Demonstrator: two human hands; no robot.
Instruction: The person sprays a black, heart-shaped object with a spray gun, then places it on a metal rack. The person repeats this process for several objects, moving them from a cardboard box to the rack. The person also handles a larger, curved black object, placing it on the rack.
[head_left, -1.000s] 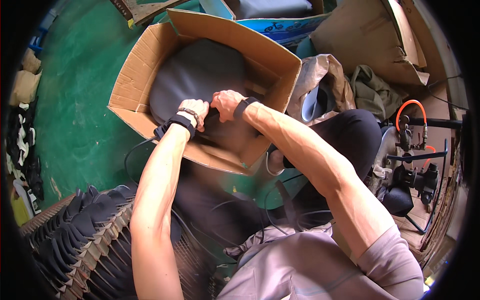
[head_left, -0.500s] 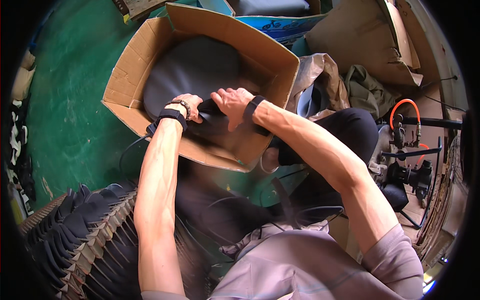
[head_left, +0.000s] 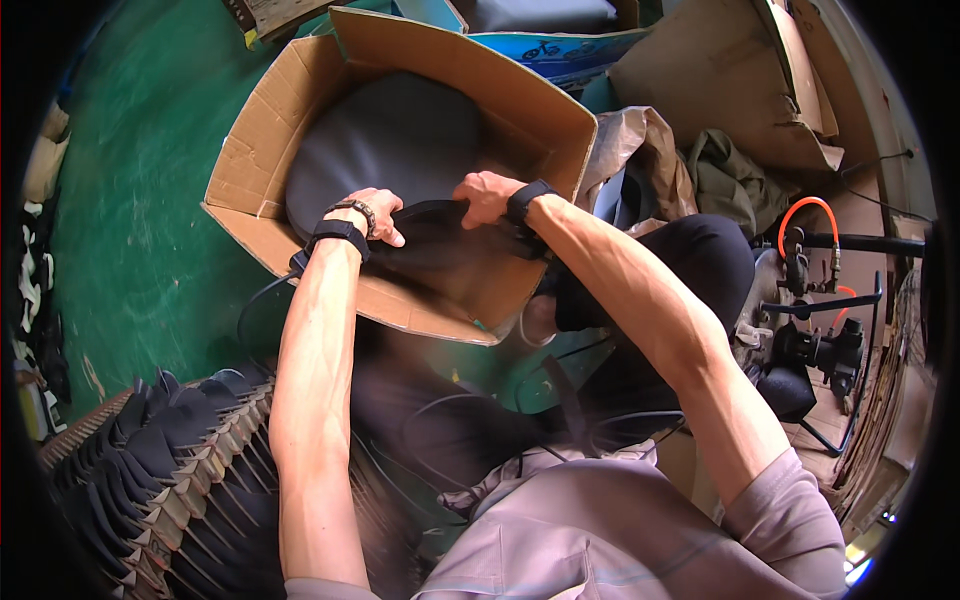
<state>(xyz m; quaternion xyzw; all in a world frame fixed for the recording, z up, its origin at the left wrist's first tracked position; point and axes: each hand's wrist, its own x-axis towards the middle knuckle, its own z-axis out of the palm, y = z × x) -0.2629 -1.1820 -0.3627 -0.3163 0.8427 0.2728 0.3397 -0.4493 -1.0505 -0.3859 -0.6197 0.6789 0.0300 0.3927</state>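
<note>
Both my hands are inside an open cardboard box (head_left: pixel 262 135). A large, smooth, dark grey rounded piece (head_left: pixel 385 140) fills its far left part. In front of that lies a black curved piece (head_left: pixel 430 240), its rim arching between my hands; its lower part is dark and blurred. My left hand (head_left: pixel 375 213) has its fingers closed on the left end of this rim, with the thumb pointing right. My right hand (head_left: pixel 488 197) is curled over the right end. Its fingertips are partly hidden. Black bands circle both wrists.
At the lower left stands a dense row of black curved flaps (head_left: pixel 170 430) on a rack. Crumpled brown paper (head_left: pixel 640 150) and olive cloth (head_left: pixel 735 180) lie right of the box. A machine with an orange hose (head_left: pixel 808 203) stands at the right. Thin cables run across my lap.
My right hand has moved right, away from my left hand, and its fingers have curled in. The black curved piece now shows spread between the hands. My left hand has barely shifted.
</note>
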